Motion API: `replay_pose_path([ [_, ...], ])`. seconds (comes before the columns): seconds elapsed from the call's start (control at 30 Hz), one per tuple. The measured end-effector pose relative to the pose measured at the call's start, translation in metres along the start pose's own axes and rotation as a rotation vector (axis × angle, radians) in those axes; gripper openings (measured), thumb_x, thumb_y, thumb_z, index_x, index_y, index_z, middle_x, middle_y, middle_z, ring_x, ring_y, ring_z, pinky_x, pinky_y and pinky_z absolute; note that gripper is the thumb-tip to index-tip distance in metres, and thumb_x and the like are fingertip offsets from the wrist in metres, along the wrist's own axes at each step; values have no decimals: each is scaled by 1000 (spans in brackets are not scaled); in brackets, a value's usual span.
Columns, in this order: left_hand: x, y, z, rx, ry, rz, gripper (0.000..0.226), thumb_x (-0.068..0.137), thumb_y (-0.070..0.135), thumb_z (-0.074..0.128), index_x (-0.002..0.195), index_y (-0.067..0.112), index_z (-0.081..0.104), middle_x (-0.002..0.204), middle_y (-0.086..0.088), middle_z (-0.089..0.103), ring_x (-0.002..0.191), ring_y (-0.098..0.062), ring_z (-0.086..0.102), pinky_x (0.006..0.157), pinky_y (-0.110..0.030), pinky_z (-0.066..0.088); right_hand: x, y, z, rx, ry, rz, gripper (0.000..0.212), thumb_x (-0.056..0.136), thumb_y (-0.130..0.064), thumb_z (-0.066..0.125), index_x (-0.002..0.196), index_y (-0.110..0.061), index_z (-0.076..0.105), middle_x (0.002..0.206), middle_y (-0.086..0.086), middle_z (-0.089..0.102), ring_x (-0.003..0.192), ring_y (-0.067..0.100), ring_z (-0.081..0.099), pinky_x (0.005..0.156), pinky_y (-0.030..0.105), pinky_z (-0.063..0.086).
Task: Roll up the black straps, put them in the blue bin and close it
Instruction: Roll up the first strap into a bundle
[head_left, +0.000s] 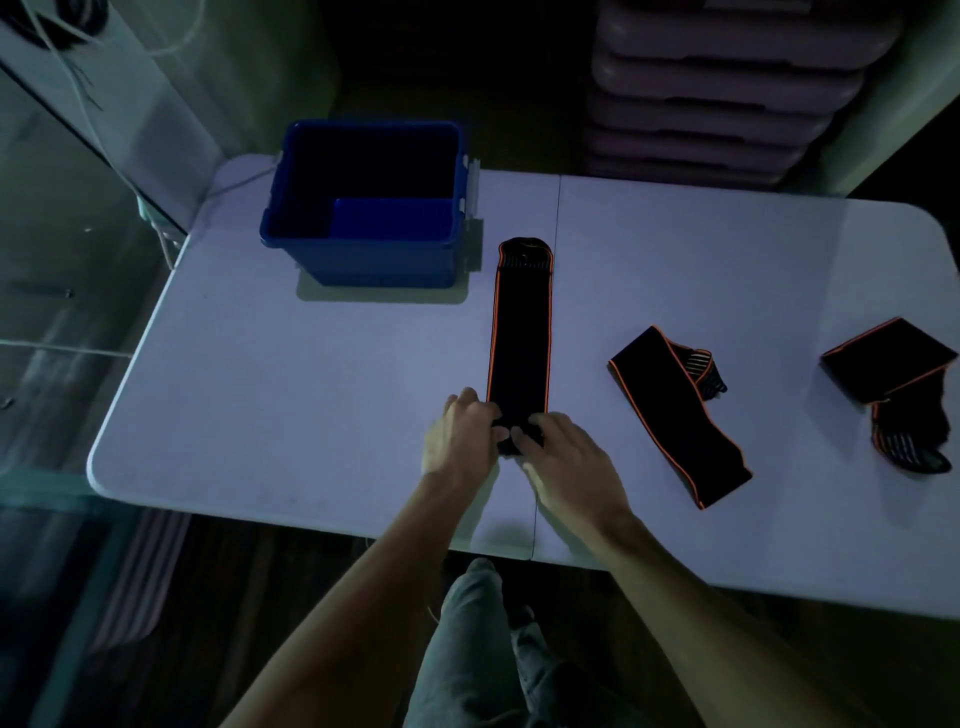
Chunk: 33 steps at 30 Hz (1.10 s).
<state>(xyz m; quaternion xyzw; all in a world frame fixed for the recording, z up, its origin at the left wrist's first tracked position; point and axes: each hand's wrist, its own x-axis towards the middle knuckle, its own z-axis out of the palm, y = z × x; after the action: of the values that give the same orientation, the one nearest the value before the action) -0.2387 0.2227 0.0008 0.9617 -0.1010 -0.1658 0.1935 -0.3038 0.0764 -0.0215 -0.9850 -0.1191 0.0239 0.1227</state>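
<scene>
A black strap with orange edging (519, 332) lies flat and straight on the white table (260, 389), running away from me. Its near end is curled into a small roll. My left hand (460, 436) and my right hand (563, 457) both pinch that rolled end, one on each side. The open blue bin (291, 223) stands at the back left of the table, and I see no straps inside it. A second black strap (675, 415) lies loosely folded to the right. A third strap (893, 379) lies crumpled at the far right.
The room is dim. White latches (472, 182) hang on the bin's right side, and no lid is in view. Stacked pale plastic containers (727, 88) stand behind the table. A grey cabinet with cables (78, 78) is at the left. My legs show below the table's front edge.
</scene>
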Motion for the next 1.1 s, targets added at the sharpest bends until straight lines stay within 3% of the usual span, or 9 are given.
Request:
replay_pose_path([
  [0.13, -3, 5, 0, 105, 32, 32, 24, 95, 22, 58, 117, 13, 57, 112, -8, 56, 110, -26, 52, 69, -35, 44, 3, -2, 1, -50, 16, -6, 35, 79, -12, 74, 112, -13, 63, 104, 7, 64, 97, 25, 62, 83, 35, 55],
  [0.3, -8, 0, -4, 172, -61, 155, 27, 92, 13, 55, 118, 11, 59, 124, -5, 51, 119, -24, 47, 84, -38, 47, 17, -6, -8, -4, -58, 68, 41, 63, -8, 83, 100, -15, 67, 92, 4, 64, 87, 24, 63, 71, 32, 55],
  [0.43, -10, -4, -2, 218, -94, 165, 36, 90, 13, 57, 126, 14, 56, 131, -3, 48, 124, -24, 45, 88, -39, 47, 22, -6, -15, 67, -106, 100, 32, 83, -12, 67, 115, -16, 63, 107, 4, 62, 102, 24, 58, 82, 34, 52],
  [0.6, 7, 3, -16, 204, -137, 153, 26, 88, 14, 56, 113, 14, 64, 119, -4, 56, 118, -24, 49, 82, -39, 48, 32, 1, -20, 180, -173, 174, 33, 90, -15, 51, 122, -17, 59, 114, 4, 60, 108, 23, 54, 90, 37, 51],
  [0.73, 27, 3, -33, 278, -267, 163, 30, 91, 23, 54, 118, 17, 64, 122, -4, 54, 119, -25, 48, 83, -40, 47, 42, 7, -19, 241, -204, 238, 32, 94, -20, 45, 124, -17, 56, 120, 4, 55, 109, 22, 51, 87, 39, 51],
  [0.87, 46, 9, -38, 349, -335, 175, 32, 90, 21, 55, 120, 14, 62, 124, -6, 53, 120, -26, 47, 86, -41, 47, 45, 3, -16, 178, -62, 211, 31, 94, -17, 53, 125, -14, 55, 121, 5, 50, 107, 23, 50, 78, 38, 56],
  [0.97, 57, 13, -40, 387, -355, 175, 29, 89, 21, 57, 116, 14, 61, 120, -7, 61, 115, -27, 55, 81, -39, 47, 46, 3, -11, 146, -55, 178, 35, 88, -10, 60, 123, -14, 53, 116, 6, 55, 103, 24, 55, 73, 38, 57],
  [1.1, 60, 12, -42, 310, -266, 155, 25, 88, 16, 57, 113, 14, 55, 110, -9, 64, 104, -32, 62, 71, -38, 44, 55, 4, -11, 180, -55, 254, 38, 91, -8, 56, 128, -14, 53, 120, 8, 59, 105, 26, 57, 76, 42, 58],
])
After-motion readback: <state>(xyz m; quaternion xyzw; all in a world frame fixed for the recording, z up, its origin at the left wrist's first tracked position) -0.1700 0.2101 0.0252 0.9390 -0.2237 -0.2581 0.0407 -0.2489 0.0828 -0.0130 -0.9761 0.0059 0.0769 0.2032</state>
